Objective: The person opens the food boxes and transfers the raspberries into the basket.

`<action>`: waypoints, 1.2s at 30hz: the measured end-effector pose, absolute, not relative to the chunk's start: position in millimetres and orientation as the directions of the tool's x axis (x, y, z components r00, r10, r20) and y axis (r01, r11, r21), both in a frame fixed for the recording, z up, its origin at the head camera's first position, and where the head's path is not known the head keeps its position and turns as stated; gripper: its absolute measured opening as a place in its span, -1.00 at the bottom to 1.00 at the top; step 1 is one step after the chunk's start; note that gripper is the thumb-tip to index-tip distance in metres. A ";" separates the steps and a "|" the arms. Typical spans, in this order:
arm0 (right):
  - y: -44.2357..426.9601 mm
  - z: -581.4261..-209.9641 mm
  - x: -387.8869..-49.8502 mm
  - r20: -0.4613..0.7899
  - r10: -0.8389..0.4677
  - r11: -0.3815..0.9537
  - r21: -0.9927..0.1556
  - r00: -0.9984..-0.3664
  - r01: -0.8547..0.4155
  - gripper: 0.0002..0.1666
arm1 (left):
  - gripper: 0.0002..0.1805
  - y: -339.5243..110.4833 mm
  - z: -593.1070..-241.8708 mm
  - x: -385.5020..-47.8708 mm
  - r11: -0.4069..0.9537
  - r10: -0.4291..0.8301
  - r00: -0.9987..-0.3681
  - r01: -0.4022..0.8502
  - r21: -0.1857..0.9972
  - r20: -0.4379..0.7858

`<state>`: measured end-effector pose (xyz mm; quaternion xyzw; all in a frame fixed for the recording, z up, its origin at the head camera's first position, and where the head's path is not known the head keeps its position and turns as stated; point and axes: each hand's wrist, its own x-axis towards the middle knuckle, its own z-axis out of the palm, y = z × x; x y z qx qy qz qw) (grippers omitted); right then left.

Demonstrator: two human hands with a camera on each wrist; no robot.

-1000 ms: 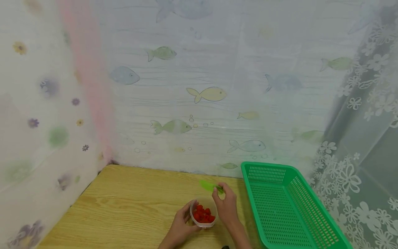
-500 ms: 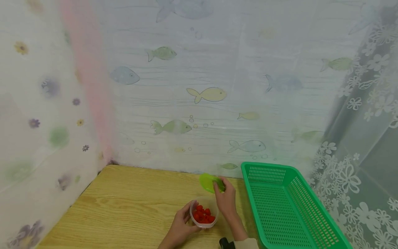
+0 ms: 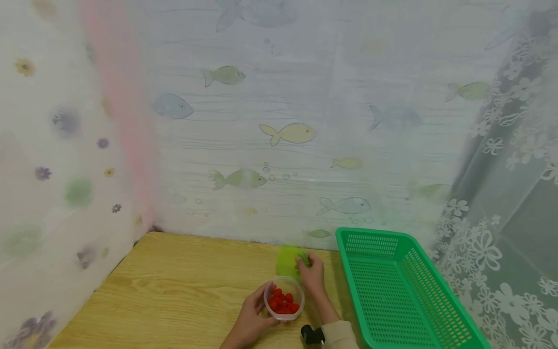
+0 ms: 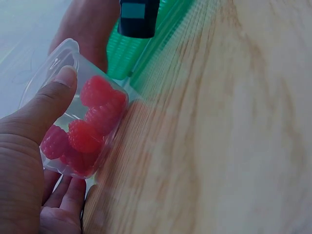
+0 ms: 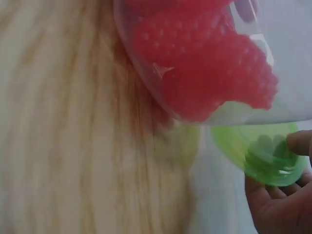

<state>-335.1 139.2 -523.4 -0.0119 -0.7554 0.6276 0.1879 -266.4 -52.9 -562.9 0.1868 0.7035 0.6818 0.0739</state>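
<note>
A clear plastic container [image 3: 297, 291] stands on the wooden table, with several red raspberries [image 3: 283, 302] inside it. My left hand [image 3: 253, 315] grips it from the left; in the left wrist view the thumb [image 4: 53, 97] presses its near wall and the other fingers curl round the far side. Behind the container, my right hand [image 3: 314, 274] pinches a translucent green lid [image 3: 287, 260] between thumb and fingers. The right wrist view has the raspberries [image 5: 204, 63] close up through the container wall, with the green lid [image 5: 268, 151] beyond.
To the right lies a large green plastic basket [image 3: 388, 291] with perforated walls. A black device [image 3: 311, 334] sits by the right sleeve [image 3: 337, 334]. Sheets printed with fish and flowers hang behind the wooden table [image 3: 174, 286] and at its sides.
My right hand has tipped the green lid so its flat face shows more, first raising it slightly, then lowering it just behind the container. The left hand keeps its grip on the container.
</note>
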 end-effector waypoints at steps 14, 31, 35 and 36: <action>151.3 -531.1 -349.9 -0.039 0.073 0.153 -0.987 -0.997 0.049 -0.56 | 0.01 -53.2 -561.6 -265.9 -0.015 0.367 -0.920 0.145 0.989 0.141; 149.6 -533.4 -361.0 0.006 0.133 0.360 -0.932 -0.991 0.043 -0.38 | 0.02 -53.9 -561.1 -266.6 -0.002 0.370 -0.919 0.148 0.989 0.138; 147.8 -532.7 -362.6 0.037 0.141 0.432 -0.901 -0.989 0.028 -0.42 | 0.01 -54.1 -560.4 -266.1 0.005 0.374 -0.917 0.154 0.988 0.141; 147.4 -532.5 -362.9 0.050 0.137 0.449 -0.893 -0.989 0.017 -0.43 | 0.01 -54.2 -560.1 -265.8 0.007 0.375 -0.916 0.155 0.988 0.142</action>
